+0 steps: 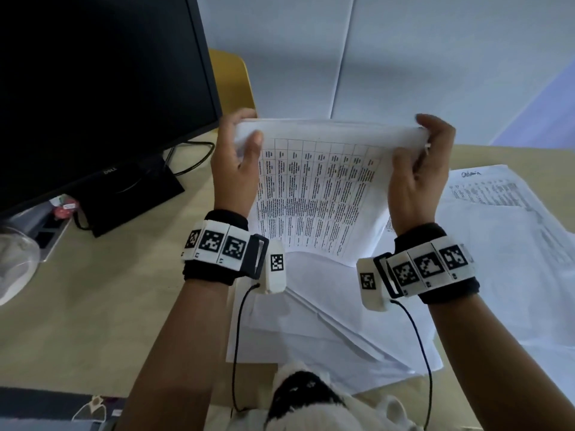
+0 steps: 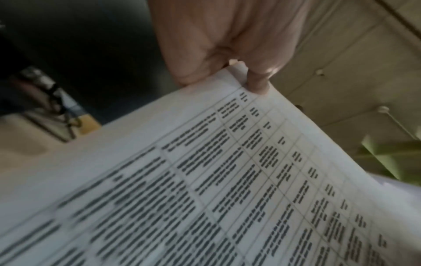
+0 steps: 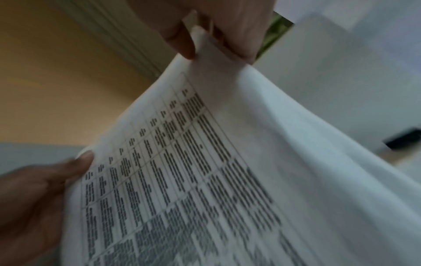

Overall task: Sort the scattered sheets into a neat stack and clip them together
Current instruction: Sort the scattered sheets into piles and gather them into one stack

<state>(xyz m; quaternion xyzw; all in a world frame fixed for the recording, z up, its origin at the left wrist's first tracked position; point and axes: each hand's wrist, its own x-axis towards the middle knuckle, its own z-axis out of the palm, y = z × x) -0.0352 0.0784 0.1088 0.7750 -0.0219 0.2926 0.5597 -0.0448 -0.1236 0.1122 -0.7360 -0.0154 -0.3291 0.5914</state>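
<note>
A bundle of printed sheets [image 1: 317, 194] with a table of text is lifted above the desk, its lower edge hanging toward the papers below. My left hand [image 1: 239, 157] pinches its upper left corner, thumb on the front. At the upper right corner my right hand [image 1: 417, 169] pinches the same bundle. The left wrist view shows the bundle [image 2: 205, 180] close up with my left hand [image 2: 227, 59] holding its corner. The right wrist view shows the sheets [image 3: 205, 162] curving down from my right hand [image 3: 214, 36]. More loose sheets [image 1: 311, 321] lie spread on the desk underneath. No clip is visible.
A black monitor [image 1: 93, 88] on its stand [image 1: 130, 194] fills the left, with a cable behind it. Further printed sheets [image 1: 504, 219] cover the right of the tan desk [image 1: 93, 306]. A yellow chair back [image 1: 233, 79] stands beyond the desk. A clear container [image 1: 15, 262] sits at far left.
</note>
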